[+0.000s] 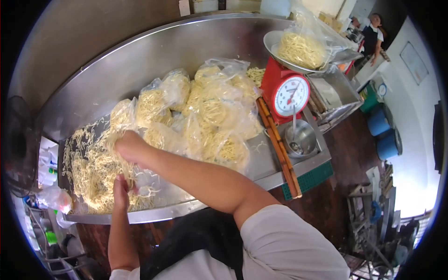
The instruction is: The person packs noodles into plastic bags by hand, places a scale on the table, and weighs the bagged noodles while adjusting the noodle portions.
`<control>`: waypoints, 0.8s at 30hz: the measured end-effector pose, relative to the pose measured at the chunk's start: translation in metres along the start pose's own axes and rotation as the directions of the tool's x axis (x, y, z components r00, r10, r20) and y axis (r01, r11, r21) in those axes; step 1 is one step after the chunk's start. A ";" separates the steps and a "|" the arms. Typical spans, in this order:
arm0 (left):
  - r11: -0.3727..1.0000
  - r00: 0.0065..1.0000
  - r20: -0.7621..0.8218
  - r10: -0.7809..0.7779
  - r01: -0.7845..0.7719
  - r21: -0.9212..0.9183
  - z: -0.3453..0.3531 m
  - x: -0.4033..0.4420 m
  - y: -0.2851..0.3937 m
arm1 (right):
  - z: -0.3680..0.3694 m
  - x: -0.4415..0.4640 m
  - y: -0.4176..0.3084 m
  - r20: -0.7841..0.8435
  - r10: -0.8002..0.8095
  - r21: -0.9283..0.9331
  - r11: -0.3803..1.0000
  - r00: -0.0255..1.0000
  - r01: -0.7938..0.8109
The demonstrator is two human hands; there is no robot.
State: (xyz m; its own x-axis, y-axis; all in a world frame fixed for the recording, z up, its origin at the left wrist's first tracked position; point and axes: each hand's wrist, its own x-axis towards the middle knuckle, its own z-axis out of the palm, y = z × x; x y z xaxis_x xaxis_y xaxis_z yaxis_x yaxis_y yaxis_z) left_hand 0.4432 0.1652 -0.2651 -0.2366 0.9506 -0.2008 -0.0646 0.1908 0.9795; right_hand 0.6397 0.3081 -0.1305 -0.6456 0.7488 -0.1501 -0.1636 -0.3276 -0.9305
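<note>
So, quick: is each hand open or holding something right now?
Left hand: at the noodles; open or closed can't be told.
Right hand: also at the noodles, fingers hidden; can't tell.

Glare whitens the wall [416,182] at right, and fisheye distortion bows the steel counter [262,161] within dark corners.

Nothing is legible; the dial [291,96] on the red scale [270,87] seems numbered, figures blurred.
</note>
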 end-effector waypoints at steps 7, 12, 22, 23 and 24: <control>0.608 0.823 -0.422 0.380 0.121 0.785 -0.078 0.018 0.011 | -0.027 -0.048 -0.105 0.093 -0.141 0.210 0.970 0.986 0.119; 0.203 0.939 -0.313 0.142 0.282 0.938 -0.118 0.031 0.002 | -0.072 -0.098 -0.215 0.284 -0.478 0.339 0.861 0.831 0.379; 0.840 0.863 0.230 0.449 -0.496 0.221 0.204 0.057 0.219 | -0.144 -0.214 -0.384 0.335 -0.737 -0.081 0.598 0.587 0.797; 0.770 0.739 0.391 0.549 -0.629 0.107 0.259 0.045 0.252 | -0.153 -0.214 -0.393 0.326 -0.739 -0.082 0.599 0.589 0.797; 0.748 0.629 0.473 0.617 -0.656 -0.102 0.316 0.034 0.278 | -0.162 -0.215 -0.403 0.316 -0.742 -0.084 0.599 0.592 0.796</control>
State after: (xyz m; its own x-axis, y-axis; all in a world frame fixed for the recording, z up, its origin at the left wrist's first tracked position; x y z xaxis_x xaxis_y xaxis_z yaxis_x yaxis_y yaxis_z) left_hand 0.7233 0.3282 0.0054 0.2693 0.8317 0.4856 0.0080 -0.5061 0.8624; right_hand 0.9647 0.3725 0.2223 -0.4966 0.5036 0.7069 -0.5495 0.4480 -0.7052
